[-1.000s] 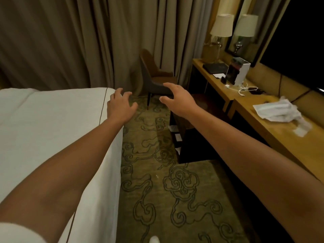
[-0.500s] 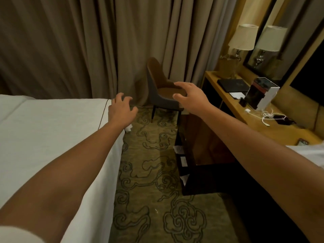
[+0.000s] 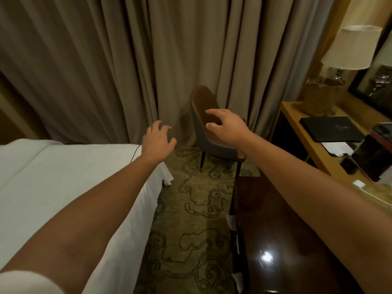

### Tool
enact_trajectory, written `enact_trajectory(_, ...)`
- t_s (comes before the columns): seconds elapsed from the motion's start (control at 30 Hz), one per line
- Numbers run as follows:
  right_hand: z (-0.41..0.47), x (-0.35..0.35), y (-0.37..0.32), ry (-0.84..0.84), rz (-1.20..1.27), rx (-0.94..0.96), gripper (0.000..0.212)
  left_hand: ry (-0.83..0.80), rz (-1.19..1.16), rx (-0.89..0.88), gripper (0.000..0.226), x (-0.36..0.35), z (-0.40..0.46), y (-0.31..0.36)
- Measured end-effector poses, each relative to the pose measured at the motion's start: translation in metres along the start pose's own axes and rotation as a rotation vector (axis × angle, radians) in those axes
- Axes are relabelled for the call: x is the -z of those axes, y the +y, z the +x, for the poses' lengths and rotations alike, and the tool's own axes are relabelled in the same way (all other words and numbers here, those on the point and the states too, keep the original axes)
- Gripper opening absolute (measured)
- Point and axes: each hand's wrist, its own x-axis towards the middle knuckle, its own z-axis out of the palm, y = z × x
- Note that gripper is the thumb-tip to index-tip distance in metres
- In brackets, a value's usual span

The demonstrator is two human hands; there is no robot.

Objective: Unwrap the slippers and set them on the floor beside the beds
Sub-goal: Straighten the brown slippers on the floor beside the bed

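No slippers or wrapping show in this view. My left hand (image 3: pixel 158 140) is stretched forward over the far corner of the white bed (image 3: pixel 63 177), fingers loosely spread, holding nothing. My right hand (image 3: pixel 224 125) reaches forward at about the same height, in front of the brown chair (image 3: pixel 209 107), fingers relaxed and empty. Both forearms run from the bottom of the frame toward the curtains.
Patterned green carpet (image 3: pixel 197 209) forms a narrow aisle between the bed and a dark glossy cabinet (image 3: pixel 275 240). A wooden desk (image 3: pixel 297 128) on the right carries a lamp (image 3: pixel 352 47), a black folder (image 3: pixel 331 128) and a dark box (image 3: pixel 375 153). Beige curtains (image 3: pixel 127 60) close the far side.
I have walked forward along the aisle; the chair, curtains and desk lamp are nearer. The white wrapping on the desk has left the view. Both hands stay outstretched and empty.
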Motion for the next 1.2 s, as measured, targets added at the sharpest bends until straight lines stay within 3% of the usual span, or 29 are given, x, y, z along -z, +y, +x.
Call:
enact_trajectory(0.33, 0.182, -0.027, 0.124, -0.004, 0.053, -0.047, 0.05, -0.06, 0.033, -0.026, 0.05, -0.108, 0.199, -0.013)
enact_trajectory(0.6, 0.385, -0.054, 0.123, -0.13, -0.165, 0.061, 0.052, -0.042, -0.005, -0.027, 0.05, -0.15, 0.394, -0.067)
enact_trajectory(0.77, 0.502, -0.062, 0.118, -0.121, -0.215, 0.141, 0.051, -0.018, -0.029, -0.003, 0.051, -0.156, 0.487, -0.095)
enact_trajectory(1.0, 0.652, -0.132, 0.133, -0.23, -0.147, 0.244, 0.053, -0.018, 0.025, 0.155, 0.05, -0.203, 0.568, -0.181)
enact_trajectory(1.2, 0.791, -0.197, 0.125, -0.319, 0.021, 0.402, 0.052, 0.053, 0.084, 0.444, 0.049, -0.209, 0.63, -0.268)
